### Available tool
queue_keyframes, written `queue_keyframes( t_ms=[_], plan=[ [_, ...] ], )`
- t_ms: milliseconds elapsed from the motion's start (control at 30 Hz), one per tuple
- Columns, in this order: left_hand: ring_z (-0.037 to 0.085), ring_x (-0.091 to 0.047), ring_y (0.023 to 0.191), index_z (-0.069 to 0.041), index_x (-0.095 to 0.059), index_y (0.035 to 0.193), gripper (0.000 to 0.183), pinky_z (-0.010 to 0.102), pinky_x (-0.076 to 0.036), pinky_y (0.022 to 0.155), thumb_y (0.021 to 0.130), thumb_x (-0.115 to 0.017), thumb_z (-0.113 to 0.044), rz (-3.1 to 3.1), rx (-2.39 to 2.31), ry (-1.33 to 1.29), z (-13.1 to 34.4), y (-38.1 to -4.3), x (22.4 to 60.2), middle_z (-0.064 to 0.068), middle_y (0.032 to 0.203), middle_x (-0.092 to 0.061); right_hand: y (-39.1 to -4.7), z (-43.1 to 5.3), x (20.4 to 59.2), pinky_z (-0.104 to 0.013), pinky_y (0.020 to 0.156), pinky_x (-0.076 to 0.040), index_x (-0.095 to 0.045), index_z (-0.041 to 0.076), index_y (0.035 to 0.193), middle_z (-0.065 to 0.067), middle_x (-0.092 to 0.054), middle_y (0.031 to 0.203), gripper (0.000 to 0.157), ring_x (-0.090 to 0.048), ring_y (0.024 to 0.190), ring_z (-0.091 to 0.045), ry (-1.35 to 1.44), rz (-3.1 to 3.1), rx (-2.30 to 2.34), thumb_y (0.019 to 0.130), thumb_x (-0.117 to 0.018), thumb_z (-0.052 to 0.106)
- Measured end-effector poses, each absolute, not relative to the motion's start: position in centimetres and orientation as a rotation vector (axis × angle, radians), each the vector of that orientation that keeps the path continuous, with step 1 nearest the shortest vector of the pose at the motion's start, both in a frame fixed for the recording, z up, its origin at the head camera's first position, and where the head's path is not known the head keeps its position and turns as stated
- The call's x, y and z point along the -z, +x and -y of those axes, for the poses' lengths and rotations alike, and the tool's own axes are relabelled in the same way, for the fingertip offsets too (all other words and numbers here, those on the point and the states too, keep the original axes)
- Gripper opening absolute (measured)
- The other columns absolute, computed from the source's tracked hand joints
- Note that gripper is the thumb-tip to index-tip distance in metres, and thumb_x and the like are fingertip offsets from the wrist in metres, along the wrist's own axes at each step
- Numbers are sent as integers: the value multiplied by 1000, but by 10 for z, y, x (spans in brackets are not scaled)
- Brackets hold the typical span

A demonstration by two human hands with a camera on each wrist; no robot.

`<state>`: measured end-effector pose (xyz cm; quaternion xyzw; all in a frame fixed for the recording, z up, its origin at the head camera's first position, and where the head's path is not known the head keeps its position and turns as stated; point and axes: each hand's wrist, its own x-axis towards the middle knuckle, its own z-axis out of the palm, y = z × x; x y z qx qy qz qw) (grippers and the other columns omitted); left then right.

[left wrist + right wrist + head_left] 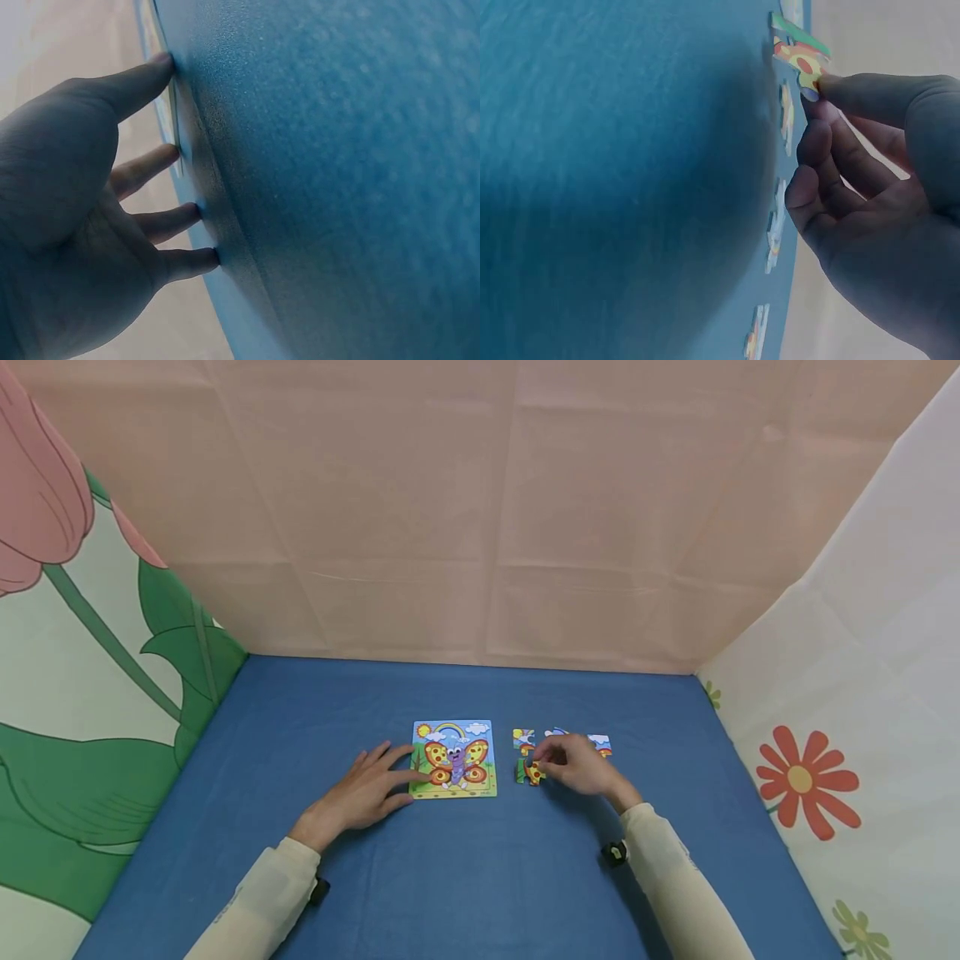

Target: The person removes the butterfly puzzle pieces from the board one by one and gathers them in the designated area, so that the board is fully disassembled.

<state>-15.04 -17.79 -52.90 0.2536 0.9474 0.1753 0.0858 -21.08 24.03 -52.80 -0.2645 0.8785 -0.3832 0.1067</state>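
A square butterfly puzzle board [480, 787], with a rainbow and sun in its picture, lies flat on the blue cloth. My left hand [366, 789] rests at its left edge with fingers spread, some fingertips on the board and others on the cloth. To the right of the board, my right hand [583, 766] pinches a puzzle piece [804, 61] between thumb and index finger. This piece is green, red and yellow, and it appears tilted off the cloth in the right wrist view. The other fingers of that hand are curled in.
More puzzle pieces lie around the right hand: one [523, 737] at the upper left and another [601, 744] at the right, with one partly hidden behind the hand. The blue cloth [450, 877] runs back to a beige wall [480, 527]. Printed sheets stand at both sides.
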Motion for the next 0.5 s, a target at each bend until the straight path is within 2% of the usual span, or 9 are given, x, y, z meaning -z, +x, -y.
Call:
queue_keyframes(
  t_ms=[233, 500],
  plan=[
    [66, -34, 164, -33, -75, 150, 39, 90, -30, 124, 111, -75, -32, -2828, -523, 764, 179, -149, 530, 19, 176, -49, -210, -233, 532, -24, 75, -55, -80, 7, 113, -2, -79, 97, 9, -64, 82, -6, -767, -2644, 1044, 105, -77, 5],
    [66, -34, 164, -34, -75, 150, 39, 90, -31, 124, 110, -76, -31, -2833, -522, 764, 179, -149, 529, 19, 176, -49, -211, -229, 535, -24, 73, -54, -81, 8, 109, 2, -77, 90, 6, -62, 77, -3, -767, -2719, 971, 103, -79, 6]
  ],
)
